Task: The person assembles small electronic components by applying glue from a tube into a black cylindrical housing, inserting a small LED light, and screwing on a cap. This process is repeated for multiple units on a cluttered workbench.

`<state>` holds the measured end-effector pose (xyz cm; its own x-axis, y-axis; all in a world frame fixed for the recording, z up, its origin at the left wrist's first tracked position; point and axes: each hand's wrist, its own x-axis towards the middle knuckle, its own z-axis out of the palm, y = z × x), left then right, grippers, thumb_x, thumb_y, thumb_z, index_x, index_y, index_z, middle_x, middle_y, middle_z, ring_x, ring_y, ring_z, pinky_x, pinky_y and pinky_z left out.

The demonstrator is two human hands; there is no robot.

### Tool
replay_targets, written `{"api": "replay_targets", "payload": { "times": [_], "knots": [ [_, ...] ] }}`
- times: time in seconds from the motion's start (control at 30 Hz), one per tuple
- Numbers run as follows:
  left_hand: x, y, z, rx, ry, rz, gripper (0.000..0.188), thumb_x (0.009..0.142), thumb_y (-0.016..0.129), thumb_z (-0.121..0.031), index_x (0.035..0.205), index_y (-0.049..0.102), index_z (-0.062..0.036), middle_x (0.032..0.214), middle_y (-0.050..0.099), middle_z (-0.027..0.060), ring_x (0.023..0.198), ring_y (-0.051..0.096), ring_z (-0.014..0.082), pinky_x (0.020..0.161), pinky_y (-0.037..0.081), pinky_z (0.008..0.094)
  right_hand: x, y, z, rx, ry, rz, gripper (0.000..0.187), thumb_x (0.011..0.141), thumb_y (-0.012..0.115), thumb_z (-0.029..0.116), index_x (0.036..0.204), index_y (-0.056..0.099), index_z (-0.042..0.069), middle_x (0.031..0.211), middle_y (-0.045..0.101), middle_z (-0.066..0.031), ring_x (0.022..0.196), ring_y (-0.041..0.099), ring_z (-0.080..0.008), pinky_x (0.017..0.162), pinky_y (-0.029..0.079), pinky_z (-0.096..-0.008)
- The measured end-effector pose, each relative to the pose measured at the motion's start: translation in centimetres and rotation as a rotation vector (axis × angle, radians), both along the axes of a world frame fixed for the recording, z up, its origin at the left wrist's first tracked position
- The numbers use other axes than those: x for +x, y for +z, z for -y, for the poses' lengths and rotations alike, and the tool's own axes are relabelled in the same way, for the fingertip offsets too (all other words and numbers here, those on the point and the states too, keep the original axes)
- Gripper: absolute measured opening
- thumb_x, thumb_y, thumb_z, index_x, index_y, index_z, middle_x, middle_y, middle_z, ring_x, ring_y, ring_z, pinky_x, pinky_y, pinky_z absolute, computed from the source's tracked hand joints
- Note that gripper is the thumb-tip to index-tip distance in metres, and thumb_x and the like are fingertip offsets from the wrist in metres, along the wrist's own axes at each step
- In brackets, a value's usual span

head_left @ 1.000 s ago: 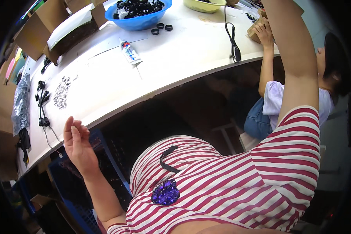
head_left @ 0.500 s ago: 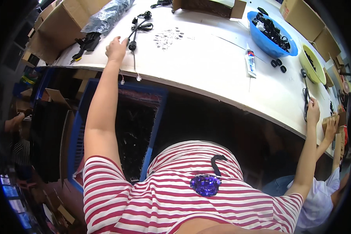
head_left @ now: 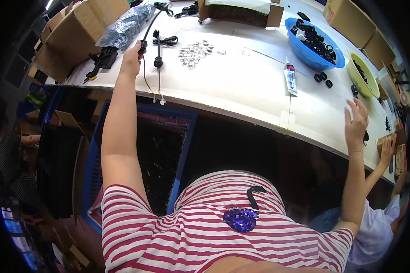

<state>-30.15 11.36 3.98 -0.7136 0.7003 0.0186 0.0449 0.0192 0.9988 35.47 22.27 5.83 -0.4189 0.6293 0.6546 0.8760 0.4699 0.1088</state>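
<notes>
At the left of the table, my left hand [head_left: 132,60] is closed round a black cable with a fitting [head_left: 143,45]. Its thin lead runs down to the table edge, ending in a small clear tip. Beside it lies a second black cable with a fitting [head_left: 158,62], its lead also reaching the edge. On the right, my right hand [head_left: 357,122] is raised with fingers apart, holding nothing visible. A small black part [head_left: 354,90] lies just beyond its fingertips. Another black piece [head_left: 366,136] shows partly beside the wrist, mostly hidden.
Small clear pieces [head_left: 195,54] form a cluster mid-table. A glue tube [head_left: 290,79] and several black rings [head_left: 323,76] lie near a blue bowl [head_left: 315,61] of black parts. A yellow bowl [head_left: 371,86] and cardboard boxes [head_left: 79,34] stand around. Another person's hand [head_left: 387,148] is at far right.
My left hand has lifted the cable's fitting, and its far end has shifted away. My right hand has let go of a black cable and opened, moving slightly left.
</notes>
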Motion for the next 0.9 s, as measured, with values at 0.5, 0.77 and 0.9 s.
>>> {"api": "replay_targets", "payload": {
  "times": [0.5, 0.77, 0.9],
  "knots": [
    [14.7, 6.9, 10.5, 0.004, -0.924, -0.04, 0.036, 0.091, 0.047, -0.027, 0.097, 0.06, 0.0058, 0.09, 0.062, 0.0099, 0.082, 0.053, 0.0137, 0.079, 0.04, 0.0262, -19.3, 7.3, 10.5, 0.103, 0.631, 0.079, 0.058, 0.069, 0.072, 0.023, 0.122, 0.05, 0.015, 0.122, 0.048, -0.0071, 0.119, 0.039, -0.0231, 0.102, 0.026, -0.0392],
    [20.5, 7.1, 12.1, 0.345, -0.245, -0.769, 0.031, 0.092, 0.048, -0.026, 0.096, 0.055, 0.0038, 0.086, 0.055, 0.0055, 0.085, 0.049, 0.0109, 0.078, 0.037, 0.0221, -17.2, 0.6, 11.8, -0.631, 0.593, -0.102, 0.029, 0.081, 0.06, 0.028, 0.072, 0.058, 0.001, 0.067, 0.057, -0.0149, 0.067, 0.057, -0.0314, 0.06, 0.044, -0.0381],
    [23.9, 2.2, 14.3, 0.317, -0.469, -0.164, 0.044, 0.092, 0.041, -0.041, 0.094, 0.055, 0.0003, 0.082, 0.056, 0.0094, 0.079, 0.052, 0.0156, 0.076, 0.041, 0.0282, -17.1, -1.5, 14.3, -0.925, 0.602, -0.423, 0.031, 0.083, 0.059, 0.029, 0.074, 0.057, -0.001, 0.066, 0.056, -0.0175, 0.062, 0.055, -0.0333, 0.057, 0.042, -0.0367]
  ]
}}
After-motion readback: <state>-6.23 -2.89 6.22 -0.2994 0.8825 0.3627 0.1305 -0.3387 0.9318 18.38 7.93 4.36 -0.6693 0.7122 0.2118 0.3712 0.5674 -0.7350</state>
